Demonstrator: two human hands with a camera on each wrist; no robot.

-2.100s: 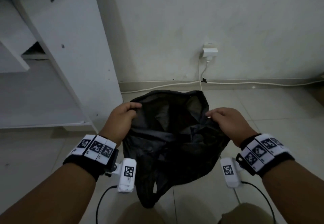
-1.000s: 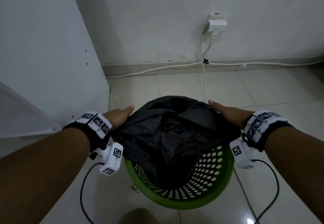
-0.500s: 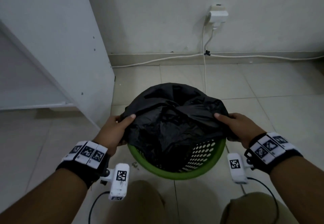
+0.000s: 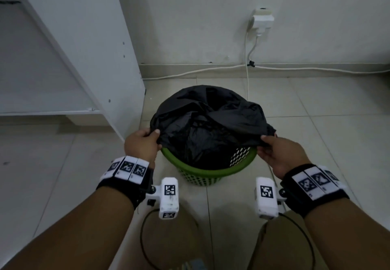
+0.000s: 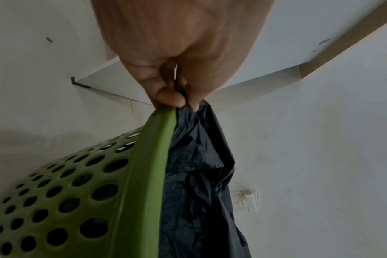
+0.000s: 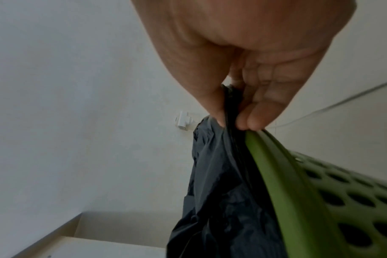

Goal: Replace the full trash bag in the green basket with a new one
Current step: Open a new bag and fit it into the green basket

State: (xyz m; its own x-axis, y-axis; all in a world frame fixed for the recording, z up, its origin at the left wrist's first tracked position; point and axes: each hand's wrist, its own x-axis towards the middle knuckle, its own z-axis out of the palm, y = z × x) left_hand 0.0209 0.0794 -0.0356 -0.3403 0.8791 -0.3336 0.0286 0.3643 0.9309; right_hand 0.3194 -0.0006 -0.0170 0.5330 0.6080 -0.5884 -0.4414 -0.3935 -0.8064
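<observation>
Pinching the thin black plastic trash bag (image 4: 207, 121) at opposite sides, left hand (image 4: 141, 145) and right hand (image 4: 279, 155) should fold its edge evenly over the perforated green plastic basket (image 4: 207, 171) rim, fingers clamped on film.

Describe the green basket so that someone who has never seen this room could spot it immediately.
Start at the white wall socket with its cable dropping to the tiled floor. Just in front stands a round green plastic basket with perforated walls. It is the only green thing there, and a crumpled black plastic bag sits in it, pinched at the rim by both hands.
</observation>
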